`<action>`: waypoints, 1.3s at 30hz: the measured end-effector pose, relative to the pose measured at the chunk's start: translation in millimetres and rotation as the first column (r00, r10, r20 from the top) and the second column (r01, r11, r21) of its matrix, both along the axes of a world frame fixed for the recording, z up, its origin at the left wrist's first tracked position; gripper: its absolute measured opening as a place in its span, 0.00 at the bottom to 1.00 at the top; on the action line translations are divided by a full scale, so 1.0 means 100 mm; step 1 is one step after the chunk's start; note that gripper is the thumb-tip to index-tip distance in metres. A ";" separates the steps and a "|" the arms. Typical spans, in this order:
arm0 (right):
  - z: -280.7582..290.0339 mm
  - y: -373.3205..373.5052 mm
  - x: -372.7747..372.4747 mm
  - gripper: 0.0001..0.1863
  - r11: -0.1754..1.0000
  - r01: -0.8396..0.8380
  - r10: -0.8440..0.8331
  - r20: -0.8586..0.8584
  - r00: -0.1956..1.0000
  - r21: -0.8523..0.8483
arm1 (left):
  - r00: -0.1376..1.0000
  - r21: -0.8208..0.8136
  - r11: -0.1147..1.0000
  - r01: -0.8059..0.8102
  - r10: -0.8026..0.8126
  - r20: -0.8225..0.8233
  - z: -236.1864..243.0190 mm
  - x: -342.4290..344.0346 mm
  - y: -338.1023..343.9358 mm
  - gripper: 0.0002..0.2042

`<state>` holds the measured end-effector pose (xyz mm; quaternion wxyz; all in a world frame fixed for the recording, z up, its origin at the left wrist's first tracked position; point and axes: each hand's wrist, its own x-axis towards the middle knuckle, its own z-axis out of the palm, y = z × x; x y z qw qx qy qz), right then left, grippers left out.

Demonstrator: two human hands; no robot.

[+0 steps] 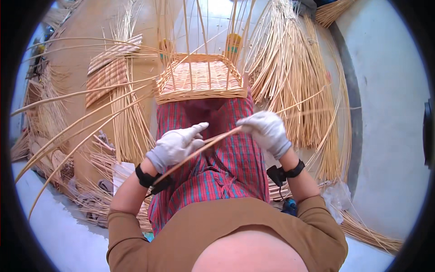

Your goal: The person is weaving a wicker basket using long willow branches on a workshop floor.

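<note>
A long thin wicker cane (218, 138) runs slantwise over my lap, in front of the checked red cloth (240, 158). My right hand (267, 130), in a white glove, is closed on the cane with fingertips pinched together; it is slightly blurred. My left hand (176, 144), also gloved, has its index finger stretched out and its thumb apart, close beside the cane; whether it touches the cane I cannot tell. Beyond both hands, a rectangular wicker basket (201, 96) rests at my knees, with tall canes (186, 34) standing up from its sides.
A large bundle of loose canes (294, 77) lies at the right. Several long canes (86, 93) stick out leftward from the basket. At the left are a woven panel (108, 77) and more canes (129, 122). Plastic bags (337, 197) lie beside my right elbow.
</note>
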<state>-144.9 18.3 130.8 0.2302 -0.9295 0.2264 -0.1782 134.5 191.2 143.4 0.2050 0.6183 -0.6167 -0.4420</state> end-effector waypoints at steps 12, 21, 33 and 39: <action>0.00 -0.63 -0.53 0.10 0.932 0.337 -0.335 0.037 0.941 -0.132 | 0.945 -0.002 0.966 -0.258 0.252 -0.208 -0.22 0.12 -0.02 0.10; 0.16 -0.67 -0.72 0.10 0.923 0.217 -0.268 -0.127 0.955 -0.317 | 0.875 -0.550 0.694 -0.464 0.454 -0.166 -0.58 -0.61 -0.73 0.28; -0.28 -0.45 0.10 0.17 0.876 0.434 -0.476 0.225 0.850 0.210 | 0.642 0.299 0.811 -0.502 0.582 -0.499 -0.70 -0.12 -1.46 0.12; -0.58 -0.72 0.54 0.20 0.724 0.204 -0.650 0.553 0.522 0.659 | 0.530 0.266 0.737 -0.621 0.646 -0.549 -0.86 -0.26 -1.47 0.08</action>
